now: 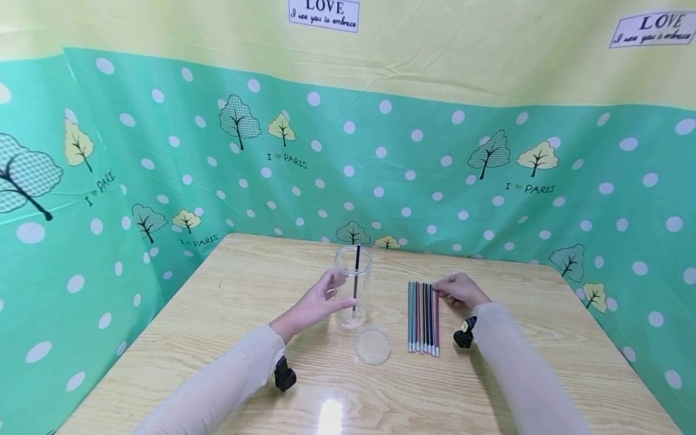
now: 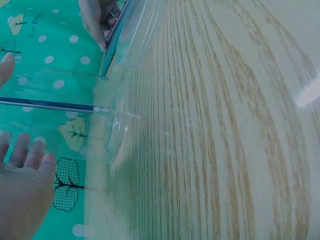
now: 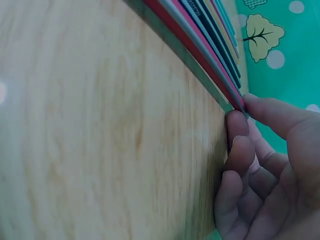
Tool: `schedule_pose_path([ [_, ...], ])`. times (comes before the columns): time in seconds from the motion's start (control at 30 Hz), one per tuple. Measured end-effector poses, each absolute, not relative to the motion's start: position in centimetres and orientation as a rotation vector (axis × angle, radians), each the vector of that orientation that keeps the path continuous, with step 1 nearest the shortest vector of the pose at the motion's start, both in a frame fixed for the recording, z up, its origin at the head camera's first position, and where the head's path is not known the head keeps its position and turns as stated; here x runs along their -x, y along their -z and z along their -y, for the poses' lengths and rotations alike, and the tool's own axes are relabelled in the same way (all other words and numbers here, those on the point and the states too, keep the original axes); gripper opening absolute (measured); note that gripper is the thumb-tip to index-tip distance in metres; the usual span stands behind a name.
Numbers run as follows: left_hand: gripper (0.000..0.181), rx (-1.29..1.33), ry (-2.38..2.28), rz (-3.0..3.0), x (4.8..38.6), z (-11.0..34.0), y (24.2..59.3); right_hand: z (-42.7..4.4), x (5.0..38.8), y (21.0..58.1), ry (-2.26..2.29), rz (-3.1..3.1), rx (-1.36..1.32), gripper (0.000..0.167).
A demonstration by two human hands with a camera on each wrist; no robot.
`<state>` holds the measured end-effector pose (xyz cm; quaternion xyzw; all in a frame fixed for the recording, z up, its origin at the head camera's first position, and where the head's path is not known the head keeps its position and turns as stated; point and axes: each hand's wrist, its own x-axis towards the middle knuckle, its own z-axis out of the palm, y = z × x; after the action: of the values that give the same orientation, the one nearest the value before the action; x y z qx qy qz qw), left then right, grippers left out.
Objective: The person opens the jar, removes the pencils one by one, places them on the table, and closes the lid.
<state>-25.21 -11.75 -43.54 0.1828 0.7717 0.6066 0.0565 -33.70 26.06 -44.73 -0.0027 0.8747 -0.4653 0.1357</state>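
Observation:
A clear jar [image 1: 363, 296] stands upright on the table with one dark pencil [image 1: 356, 278] leaning inside it. My left hand [image 1: 321, 299] holds the jar from its left side, thumb in front and fingers round the side; the left wrist view shows the pencil's metal ferrule [image 2: 101, 109] near the jar's bottom. To the right lies a row of several pencils [image 1: 421, 317], side by side, ferrule ends toward me. My right hand [image 1: 459, 289] pinches the far end of the rightmost, a red pencil [image 3: 200, 50], between thumb and forefinger. That pencil lies along the row's edge.
A round clear lid [image 1: 373, 346] lies flat just in front of the jar, left of the pencils. The wooden table [image 1: 217, 326] ends at a green dotted curtain [image 1: 380, 157] behind and at the sides. Each wrist carries a small black camera [image 1: 284, 374].

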Motion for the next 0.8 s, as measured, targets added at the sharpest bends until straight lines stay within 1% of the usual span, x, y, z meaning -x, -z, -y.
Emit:
schedule_pose_path([
  [0.2,0.065,-0.559,-1.819,-2.354,25.23,11.85,43.54,-25.98,33.68,44.96,1.346,-2.549,0.001,0.031],
  [0.5,0.067,-0.571,-1.818,-2.342,25.07,11.97,43.34,-26.05,33.45,44.8,1.331,-2.554,-0.005,0.037],
  [0.8,0.067,-0.562,-1.812,-2.342,25.31,11.95,43.59,-26.35,33.57,44.1,1.353,-2.482,0.005,0.038],
])
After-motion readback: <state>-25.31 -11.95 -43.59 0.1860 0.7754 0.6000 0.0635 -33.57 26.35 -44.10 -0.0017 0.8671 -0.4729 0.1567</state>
